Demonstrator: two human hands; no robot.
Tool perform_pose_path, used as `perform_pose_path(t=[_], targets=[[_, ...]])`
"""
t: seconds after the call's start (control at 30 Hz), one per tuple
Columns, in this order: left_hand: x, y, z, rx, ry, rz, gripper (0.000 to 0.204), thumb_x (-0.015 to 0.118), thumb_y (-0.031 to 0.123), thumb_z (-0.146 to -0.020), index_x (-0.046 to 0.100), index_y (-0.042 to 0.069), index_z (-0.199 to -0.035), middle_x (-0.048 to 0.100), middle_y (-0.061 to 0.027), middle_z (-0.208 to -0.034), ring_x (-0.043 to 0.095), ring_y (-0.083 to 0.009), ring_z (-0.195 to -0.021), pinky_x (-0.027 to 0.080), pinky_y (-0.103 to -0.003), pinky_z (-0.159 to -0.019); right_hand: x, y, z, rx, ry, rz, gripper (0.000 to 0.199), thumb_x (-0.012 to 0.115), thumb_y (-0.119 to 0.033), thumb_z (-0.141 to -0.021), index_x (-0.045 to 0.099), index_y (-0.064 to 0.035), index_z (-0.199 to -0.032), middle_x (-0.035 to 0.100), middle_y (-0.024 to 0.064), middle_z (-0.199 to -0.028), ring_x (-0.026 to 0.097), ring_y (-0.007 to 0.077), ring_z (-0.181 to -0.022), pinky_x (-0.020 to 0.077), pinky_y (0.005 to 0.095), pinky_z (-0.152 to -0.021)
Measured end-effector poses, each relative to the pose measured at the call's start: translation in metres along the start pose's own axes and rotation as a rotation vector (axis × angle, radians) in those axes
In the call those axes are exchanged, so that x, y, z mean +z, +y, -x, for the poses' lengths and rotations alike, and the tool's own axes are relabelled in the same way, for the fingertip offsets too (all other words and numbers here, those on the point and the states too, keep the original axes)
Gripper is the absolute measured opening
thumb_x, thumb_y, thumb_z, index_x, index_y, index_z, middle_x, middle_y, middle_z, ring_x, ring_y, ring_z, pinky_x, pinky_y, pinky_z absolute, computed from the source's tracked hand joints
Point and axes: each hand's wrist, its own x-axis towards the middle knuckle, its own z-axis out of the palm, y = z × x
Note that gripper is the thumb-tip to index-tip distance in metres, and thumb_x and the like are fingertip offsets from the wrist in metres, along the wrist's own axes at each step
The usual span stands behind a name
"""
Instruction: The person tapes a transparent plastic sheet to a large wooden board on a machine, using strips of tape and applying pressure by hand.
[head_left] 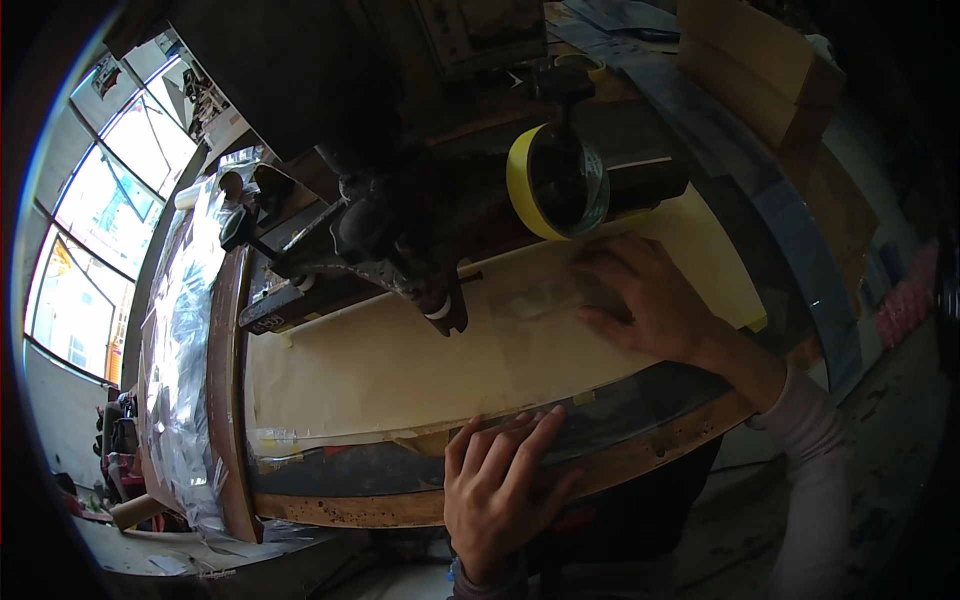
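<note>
My left hand rests at the near edge of the worktable, fingers stretched forward and slightly apart, their tips by the near border of a long cream sheet. It holds nothing. Over the right part of that sheet, my right hand is bent at the knuckles, with a gap between thumb and fingers. Beside its fingertips lies a small piece of clear film, faint against the cream surface; whether the fingers touch it I cannot tell. A dark machine arm reaches down over the sheet, its tip left of my right hand.
A yellow tape roll hangs from the machine beyond my right hand. Clear plastic wrap covers a surface at the left, near bright windows. A cardboard box stands far right. A wooden strip edges the table.
</note>
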Motion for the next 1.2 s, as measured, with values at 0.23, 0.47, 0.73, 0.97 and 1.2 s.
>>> perform_pose_path(t=[0.23,0.47,0.73,0.97,1.2], targets=[[0.000,-0.001,0.001,0.027,-0.015,-0.037,0.057,0.078,0.035,-0.065,0.063,0.018,-0.118,0.065,-0.0010,-0.096,0.062,-0.0179,-0.092,0.040,-0.042,-0.097,-0.004,-0.001,0.000,0.102,-0.132,-0.146,0.034,0.068,-0.018,-0.080,0.058,-0.0043,-0.109,0.051,0.0122,-0.114,0.050,0.0257,-0.110,0.0389,0.0411,-0.094],[0.001,-0.002,0.001,0.027,-0.015,-0.048,0.055,0.077,0.035,-0.069,0.062,0.020,-0.120,0.065,0.0006,-0.096,0.061,-0.0156,-0.091,0.040,-0.039,-0.096,-0.011,-0.002,-0.008,0.296,-0.142,-0.740,0.016,0.066,-0.008,-0.084,0.058,-0.0010,-0.095,0.063,0.0077,-0.087,0.064,0.0173,-0.082,0.0500,0.0299,-0.074],[0.001,0.002,-0.001,0.015,-0.004,-0.004,0.061,0.079,0.032,-0.055,0.067,0.014,-0.111,0.066,-0.0035,-0.091,0.062,-0.0203,-0.091,0.040,-0.048,-0.098,-0.028,-0.004,-0.010,0.397,-0.124,-1.133,0.011,0.061,-0.009,-0.090,0.061,0.0009,-0.095,0.065,0.0054,-0.079,0.065,0.0120,-0.074,0.0505,0.0249,-0.065],[0.002,0.000,0.000,0.030,0.005,-0.005,0.060,0.080,0.034,-0.055,0.067,0.015,-0.110,0.067,-0.0032,-0.089,0.063,-0.0196,-0.087,0.040,-0.048,-0.098,-0.032,-0.002,-0.007,0.373,-0.036,-1.129,0.013,0.064,-0.013,-0.089,0.065,-0.0008,-0.088,0.065,0.0041,-0.073,0.064,0.0102,-0.065,0.0474,0.0220,-0.056],[0.002,0.002,0.000,0.035,-0.008,-0.018,0.060,0.079,0.036,-0.055,0.067,0.015,-0.110,0.067,-0.0036,-0.090,0.063,-0.0192,-0.086,0.040,-0.048,-0.098,-0.036,0.000,-0.005,0.336,-0.014,-1.146,0.015,0.064,-0.016,-0.090,0.065,-0.0007,-0.087,0.065,0.0042,-0.074,0.063,0.0092,-0.060,0.0447,0.0205,-0.051]])
